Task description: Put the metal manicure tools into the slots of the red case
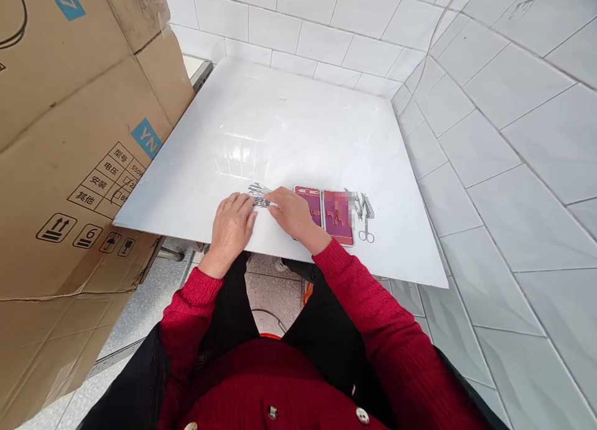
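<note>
A small pile of slim silver metal tools (257, 190) lies on the white tabletop in front of me. My left hand (233, 226) rests beside it, palm down, its fingers stretched out and touching the pile's left side. From the right, my right hand (295, 215) reaches over the pile with thumb and fingers drawn together; what they grip is hidden. Just right of that hand an open manicure case (339, 231) shows its purple lining, elastic loops and a few small tools. My right forearm partly covers it. Beyond it lie small scissors (366, 236) and several nail clippers (360, 206).
The white tabletop (298, 119) meets a tiled wall (298, 38) at the back and another at the right. A large cardboard box (69, 137) stands along the left edge. A thin cable (436, 32) runs down the wall's corner.
</note>
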A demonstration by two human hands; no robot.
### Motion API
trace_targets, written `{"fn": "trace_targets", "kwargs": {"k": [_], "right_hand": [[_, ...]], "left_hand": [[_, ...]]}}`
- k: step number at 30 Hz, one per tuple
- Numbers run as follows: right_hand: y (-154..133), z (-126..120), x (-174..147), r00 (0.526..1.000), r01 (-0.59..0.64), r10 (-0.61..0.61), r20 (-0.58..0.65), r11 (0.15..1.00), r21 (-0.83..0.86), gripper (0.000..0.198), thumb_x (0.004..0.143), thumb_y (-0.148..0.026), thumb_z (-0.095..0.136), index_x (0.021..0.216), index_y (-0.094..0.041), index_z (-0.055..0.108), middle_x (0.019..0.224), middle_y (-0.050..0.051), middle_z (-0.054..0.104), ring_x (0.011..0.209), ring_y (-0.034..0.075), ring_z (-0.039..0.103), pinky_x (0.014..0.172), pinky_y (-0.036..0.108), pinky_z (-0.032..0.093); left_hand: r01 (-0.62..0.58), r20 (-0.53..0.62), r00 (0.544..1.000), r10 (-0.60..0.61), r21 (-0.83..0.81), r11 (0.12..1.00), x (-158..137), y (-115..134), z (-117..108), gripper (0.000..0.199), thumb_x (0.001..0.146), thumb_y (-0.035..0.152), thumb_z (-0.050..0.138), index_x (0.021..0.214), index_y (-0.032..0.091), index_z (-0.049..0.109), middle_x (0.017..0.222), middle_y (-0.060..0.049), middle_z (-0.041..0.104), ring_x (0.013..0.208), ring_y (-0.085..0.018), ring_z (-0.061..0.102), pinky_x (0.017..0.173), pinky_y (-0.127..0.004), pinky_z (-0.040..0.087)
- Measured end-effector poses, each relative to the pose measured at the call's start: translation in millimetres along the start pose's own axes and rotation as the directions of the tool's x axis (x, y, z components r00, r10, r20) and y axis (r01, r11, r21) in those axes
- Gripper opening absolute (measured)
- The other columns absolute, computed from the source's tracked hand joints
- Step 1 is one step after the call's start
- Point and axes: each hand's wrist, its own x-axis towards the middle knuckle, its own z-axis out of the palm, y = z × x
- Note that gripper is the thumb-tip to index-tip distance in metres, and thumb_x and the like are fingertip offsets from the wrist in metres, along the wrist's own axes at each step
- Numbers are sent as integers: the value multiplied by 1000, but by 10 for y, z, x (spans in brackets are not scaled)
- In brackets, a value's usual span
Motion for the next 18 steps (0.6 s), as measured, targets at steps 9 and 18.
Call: {"fn": "trace_targets", "kwargs": {"k": [9,18], "right_hand": [[83,-34,-74,1000,-9,10,-12,996,86,30,99,-16,57,122,-21,74,119,7,73,97,22,65,85,33,48],[63,-115,117,999,-40,42,13,995,-94,22,102,-19,55,100,-20,77,108,9,74,97,24,64,73,33,39]], "left_hand": [[-31,-30,999,32,35,999,-79,43,-25,31,108,26,48,128,15,69,137,-15,70,135,-36,58,114,-55,48],[-31,-40,999,30,-7,1000,-74,67,-53,29,108,25,46,122,18,71,133,-15,70,133,-35,58,112,-56,49]]}}
